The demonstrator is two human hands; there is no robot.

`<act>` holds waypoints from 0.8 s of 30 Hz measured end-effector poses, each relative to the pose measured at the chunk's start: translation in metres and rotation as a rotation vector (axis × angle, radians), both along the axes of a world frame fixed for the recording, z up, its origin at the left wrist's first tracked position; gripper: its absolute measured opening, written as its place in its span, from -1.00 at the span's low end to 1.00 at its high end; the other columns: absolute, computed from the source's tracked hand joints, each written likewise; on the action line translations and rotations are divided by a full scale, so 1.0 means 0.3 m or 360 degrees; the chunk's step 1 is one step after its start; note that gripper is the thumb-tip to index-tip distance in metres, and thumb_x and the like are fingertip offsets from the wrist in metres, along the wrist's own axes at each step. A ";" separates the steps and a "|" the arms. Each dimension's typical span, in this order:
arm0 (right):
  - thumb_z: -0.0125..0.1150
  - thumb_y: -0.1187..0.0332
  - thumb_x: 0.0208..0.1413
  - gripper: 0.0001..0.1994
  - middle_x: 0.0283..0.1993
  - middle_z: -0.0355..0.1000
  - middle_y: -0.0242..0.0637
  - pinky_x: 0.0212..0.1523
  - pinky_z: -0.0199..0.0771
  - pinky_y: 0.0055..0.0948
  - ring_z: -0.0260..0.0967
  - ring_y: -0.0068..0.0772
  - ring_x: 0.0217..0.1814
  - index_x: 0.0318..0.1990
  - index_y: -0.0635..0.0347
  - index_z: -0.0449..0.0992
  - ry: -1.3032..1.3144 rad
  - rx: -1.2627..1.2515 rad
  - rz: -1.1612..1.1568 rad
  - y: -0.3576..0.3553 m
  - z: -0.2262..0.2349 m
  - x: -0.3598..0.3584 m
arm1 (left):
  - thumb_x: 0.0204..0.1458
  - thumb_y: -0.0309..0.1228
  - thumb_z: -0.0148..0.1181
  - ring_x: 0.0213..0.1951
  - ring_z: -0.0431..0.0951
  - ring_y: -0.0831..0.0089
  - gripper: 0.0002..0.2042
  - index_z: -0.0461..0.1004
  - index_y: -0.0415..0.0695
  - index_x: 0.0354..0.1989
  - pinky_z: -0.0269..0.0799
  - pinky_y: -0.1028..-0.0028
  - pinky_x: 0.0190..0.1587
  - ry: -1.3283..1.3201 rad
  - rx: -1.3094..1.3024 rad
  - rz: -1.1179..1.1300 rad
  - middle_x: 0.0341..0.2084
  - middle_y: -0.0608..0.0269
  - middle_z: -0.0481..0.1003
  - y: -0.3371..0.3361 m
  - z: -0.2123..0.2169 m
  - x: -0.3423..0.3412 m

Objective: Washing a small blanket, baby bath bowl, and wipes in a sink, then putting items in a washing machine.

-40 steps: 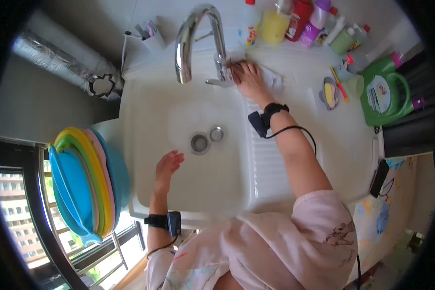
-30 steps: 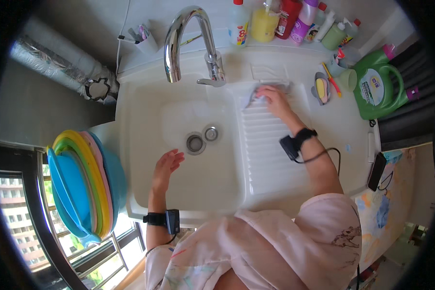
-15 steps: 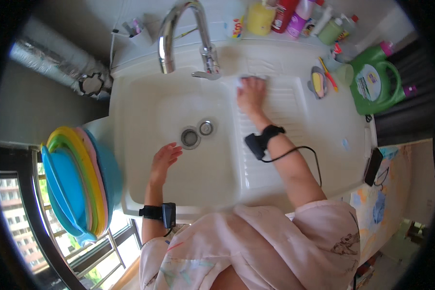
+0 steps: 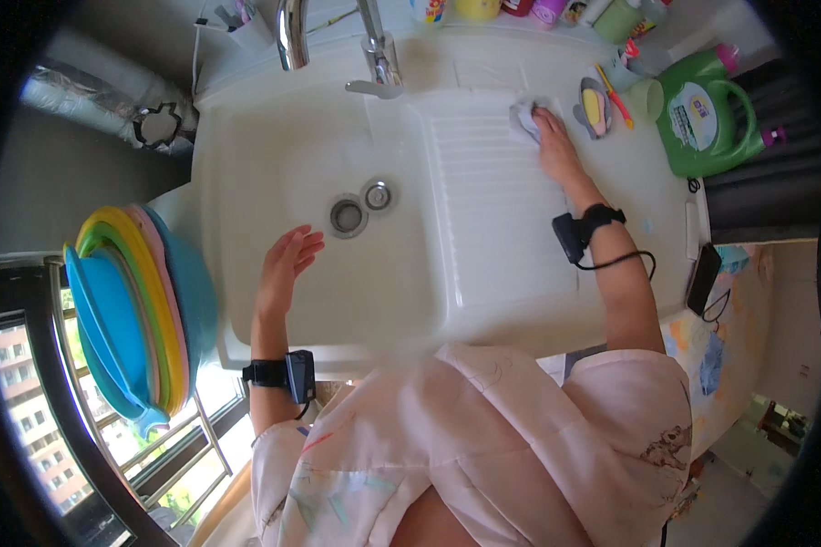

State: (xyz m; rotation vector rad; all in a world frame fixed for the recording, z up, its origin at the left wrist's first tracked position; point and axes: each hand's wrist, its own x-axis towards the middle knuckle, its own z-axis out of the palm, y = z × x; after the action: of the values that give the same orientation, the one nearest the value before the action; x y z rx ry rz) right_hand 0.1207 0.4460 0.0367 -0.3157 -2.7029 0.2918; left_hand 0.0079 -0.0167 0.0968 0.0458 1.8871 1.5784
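Observation:
My right hand (image 4: 561, 150) is closed on a pale grey cloth (image 4: 525, 121), pressing it against the upper right corner of the ribbed drainboard (image 4: 497, 210). Part of the cloth is hidden under the fingers. Over the white sink basin (image 4: 383, 292), my left hand (image 4: 287, 260) hangs with its fingers apart and nothing in it. Just beyond that hand, two round metal drain fittings (image 4: 347, 217) show in the basin floor. Each of my wrists wears a black strap with a small box.
A chrome tap (image 4: 379, 59) rises behind the basin. Right of the cloth lie a soap dish with a yellow-and-pink sponge (image 4: 595, 108), an orange-handled brush (image 4: 616, 95) and a green jug (image 4: 709, 118). Bottles line the back. Stacked plastic basins (image 4: 137, 310) stand at left; a phone (image 4: 702, 278) lies right.
My right hand has moved the cloth rightward across the drainboard, close to the soap dish. The left hand stays over the basin. The whole view has shifted, with the sink higher in the picture.

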 end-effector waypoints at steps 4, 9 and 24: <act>-0.19 0.67 -0.16 -0.62 0.06 0.11 -0.07 0.12 0.03 -0.31 -0.01 -0.07 0.15 -0.08 0.29 0.20 -0.0036 -0.0253 0.0059 -0.138 0.012 0.227 | 0.06 -0.18 -0.15 -0.16 0.40 0.46 -0.62 0.25 -0.19 -0.05 0.25 0.52 -0.11 0.0032 0.0065 -0.0145 -0.21 0.18 0.40 0.010 0.010 -0.001; -0.14 0.69 -0.20 -0.64 0.02 0.16 -0.09 0.12 0.03 -0.30 0.02 -0.07 0.13 -0.14 0.29 0.26 0.0147 -0.0299 0.0080 -0.335 0.030 0.317 | 0.06 -0.18 -0.16 -0.14 0.39 0.45 -0.61 0.24 -0.20 -0.04 0.23 0.50 -0.09 0.0019 0.0140 -0.0253 -0.21 0.17 0.40 0.048 0.007 0.001; 0.01 0.45 -0.15 -0.57 0.03 0.16 -0.04 0.03 0.10 -0.17 0.06 -0.01 0.08 -0.01 0.21 0.22 -0.0364 -0.0284 -0.0513 -0.204 0.080 0.135 | 0.06 -0.18 -0.17 -0.16 0.40 0.43 -0.62 0.24 -0.20 -0.05 0.25 0.48 -0.10 0.0076 0.0085 -0.0111 -0.21 0.16 0.40 -0.079 0.008 0.045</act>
State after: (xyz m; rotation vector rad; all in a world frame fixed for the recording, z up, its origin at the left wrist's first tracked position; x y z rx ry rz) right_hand 0.1613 0.3849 0.0607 -0.8749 -2.7903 0.4234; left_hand 0.0214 -0.0403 0.0991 0.1720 1.8588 1.5932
